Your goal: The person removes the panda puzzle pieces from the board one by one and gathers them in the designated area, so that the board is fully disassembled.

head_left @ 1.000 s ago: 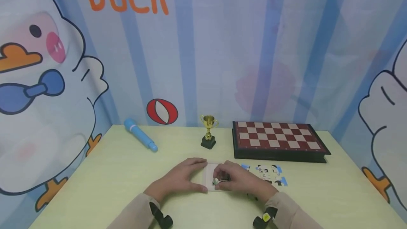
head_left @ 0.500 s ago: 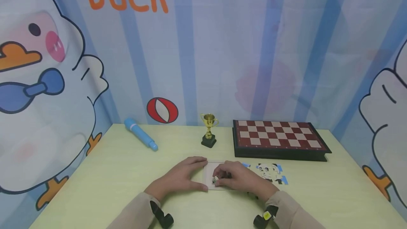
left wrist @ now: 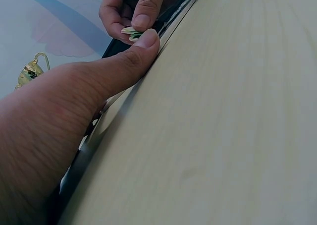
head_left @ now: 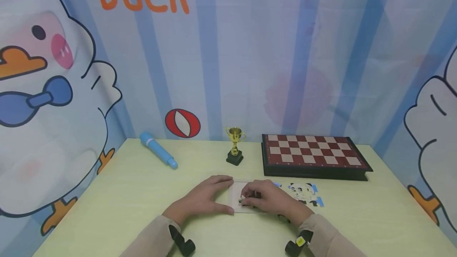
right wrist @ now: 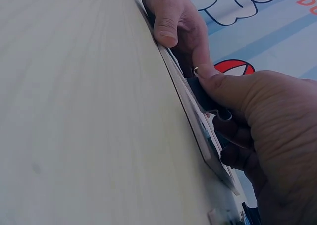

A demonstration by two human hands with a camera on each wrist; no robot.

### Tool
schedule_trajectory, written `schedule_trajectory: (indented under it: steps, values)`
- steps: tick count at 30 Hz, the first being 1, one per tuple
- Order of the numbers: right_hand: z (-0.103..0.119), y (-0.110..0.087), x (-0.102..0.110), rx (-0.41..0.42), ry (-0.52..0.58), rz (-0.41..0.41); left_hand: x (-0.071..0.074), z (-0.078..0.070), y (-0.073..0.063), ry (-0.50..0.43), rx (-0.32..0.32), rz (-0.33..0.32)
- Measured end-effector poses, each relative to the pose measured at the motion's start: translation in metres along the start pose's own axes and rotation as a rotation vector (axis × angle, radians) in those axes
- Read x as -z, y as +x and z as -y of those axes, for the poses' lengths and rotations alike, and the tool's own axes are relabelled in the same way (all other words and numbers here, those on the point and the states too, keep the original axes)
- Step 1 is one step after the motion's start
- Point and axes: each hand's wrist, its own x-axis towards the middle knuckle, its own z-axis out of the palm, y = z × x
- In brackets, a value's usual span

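A small white puzzle board [head_left: 235, 193] lies flat on the table between both hands in the head view. My left hand [head_left: 205, 195] rests at its left side, thumb at the near corner and fingertips at the far corner. Over the board, my right hand [head_left: 265, 197] pinches a small jigsaw piece [head_left: 242, 200] between thumb and fingers. From the right wrist, a dark side of the jigsaw piece [right wrist: 205, 97] with a rounded knob shows under the thumb. Its pale green edge shows beside my left thumb in the left wrist view. Fingers hide most of the piece.
Several loose panda jigsaw pieces [head_left: 303, 193] lie right of the right hand, partly behind it. A folding chessboard [head_left: 315, 156] stands at the back right, a gold trophy cup [head_left: 234, 146] at the back middle, a blue toy microphone [head_left: 158, 151] at the back left.
My right hand has shifted slightly to the right over the board, and less of the pinched piece shows. The left hand stays at the board's left side.
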Motion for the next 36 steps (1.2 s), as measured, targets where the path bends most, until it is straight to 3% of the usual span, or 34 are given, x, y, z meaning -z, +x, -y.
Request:
schedule_trajectory:
  steps: [14, 31, 36]
  values:
    - [-0.003, -0.014, 0.013, -0.044, -0.027, -0.088, -0.002, 0.002, 0.001, 0.03, -0.001, 0.001]
    - [-0.016, -0.1, 0.058, -0.221, -0.063, -0.13, -0.001, 0.0, 0.001, 0.041, 0.002, 0.002]
    - [-0.02, -0.125, 0.065, -0.306, -0.028, -0.084, -0.002, 0.001, 0.002, 0.041, 0.008, 0.012]
